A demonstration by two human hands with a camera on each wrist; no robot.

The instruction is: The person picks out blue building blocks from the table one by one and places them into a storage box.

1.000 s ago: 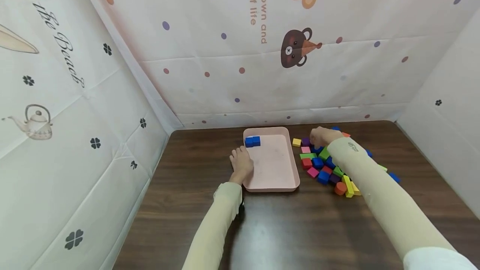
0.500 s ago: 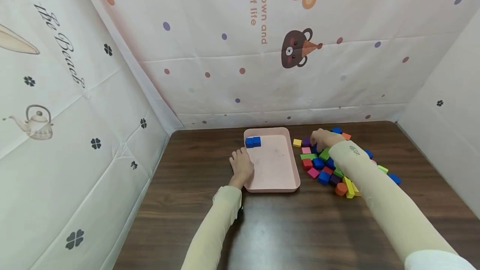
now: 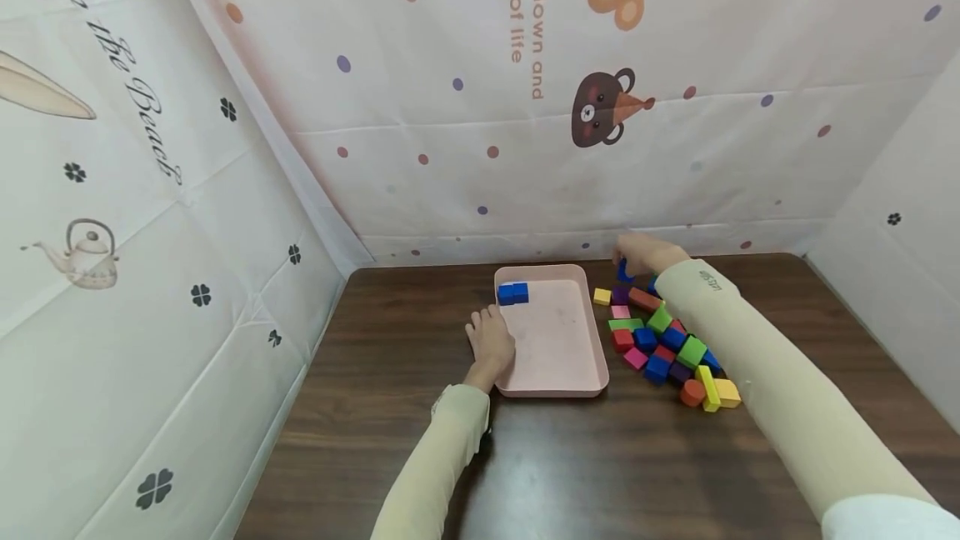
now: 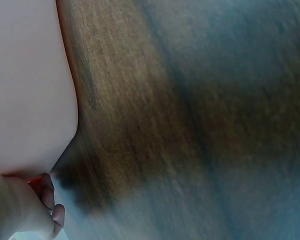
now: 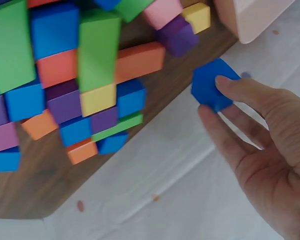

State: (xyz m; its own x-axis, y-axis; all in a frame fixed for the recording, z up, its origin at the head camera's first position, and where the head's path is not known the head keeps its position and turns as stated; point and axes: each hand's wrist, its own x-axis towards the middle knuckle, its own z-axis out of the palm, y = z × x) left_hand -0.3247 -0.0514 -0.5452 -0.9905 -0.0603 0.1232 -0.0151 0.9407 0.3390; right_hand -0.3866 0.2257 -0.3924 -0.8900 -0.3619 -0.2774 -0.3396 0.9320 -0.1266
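My left hand (image 3: pixel 491 342) holds the left rim of a shallow pink tray (image 3: pixel 558 388). In the left wrist view, curled fingertips (image 4: pixel 48 190) show beside the tray wall (image 4: pixel 32 90). Two blue cubes (image 3: pixel 513 293) sit side by side in the tray's far left corner. My right hand (image 3: pixel 645 252) is raised above the back of a block pile. Its thumb and fingers pinch a blue block (image 5: pixel 212 85), many-sided in outline, clear of the other blocks in the right wrist view. The forearm hides part of the pile in the head view.
Loose coloured blocks lie right of the tray, among them a green block (image 3: pixel 692 352), a yellow bar (image 3: pixel 707 388) and a red-orange cylinder (image 3: pixel 692 392). A dark wooden table (image 3: pixel 405 315) carries everything. Printed white cloth (image 3: pixel 420 190) hangs behind it and along both sides.
My right hand has lifted the blue block up and back from the pile, uncovering a red-brown bar. The left hand stays at the tray. The head view has shifted slightly.
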